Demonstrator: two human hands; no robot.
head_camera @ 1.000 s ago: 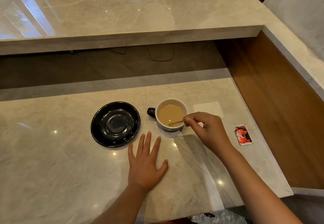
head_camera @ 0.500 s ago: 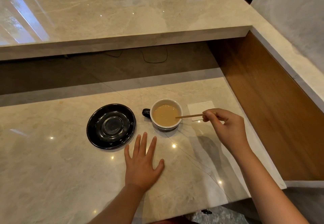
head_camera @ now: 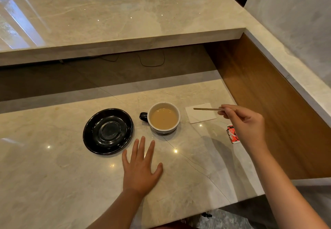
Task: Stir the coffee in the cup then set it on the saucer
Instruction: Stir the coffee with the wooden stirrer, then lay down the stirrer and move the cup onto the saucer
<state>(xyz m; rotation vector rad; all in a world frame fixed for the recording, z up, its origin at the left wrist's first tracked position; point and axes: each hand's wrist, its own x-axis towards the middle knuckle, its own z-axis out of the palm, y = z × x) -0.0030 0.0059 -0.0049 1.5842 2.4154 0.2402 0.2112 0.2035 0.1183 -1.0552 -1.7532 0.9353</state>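
Note:
A cup (head_camera: 163,129) with a white inside and a dark handle on its left stands on the marble counter, full of light brown coffee. To its left lies an empty black saucer (head_camera: 93,135), apart from the cup. My right hand (head_camera: 245,123) pinches a thin wooden stir stick (head_camera: 207,109) and holds it level above a white napkin (head_camera: 201,116), right of the cup. My left hand (head_camera: 141,167) rests flat on the counter in front of the cup, fingers spread.
A red and white sachet (head_camera: 232,133) lies by the counter's right edge, partly behind my right hand. A wooden side panel (head_camera: 268,103) rises on the right. A raised marble shelf (head_camera: 125,37) overhangs the back.
My right hand lifted the stir stick out of the coffee and carried it right, over the napkin. My left hand stayed flat on the counter.

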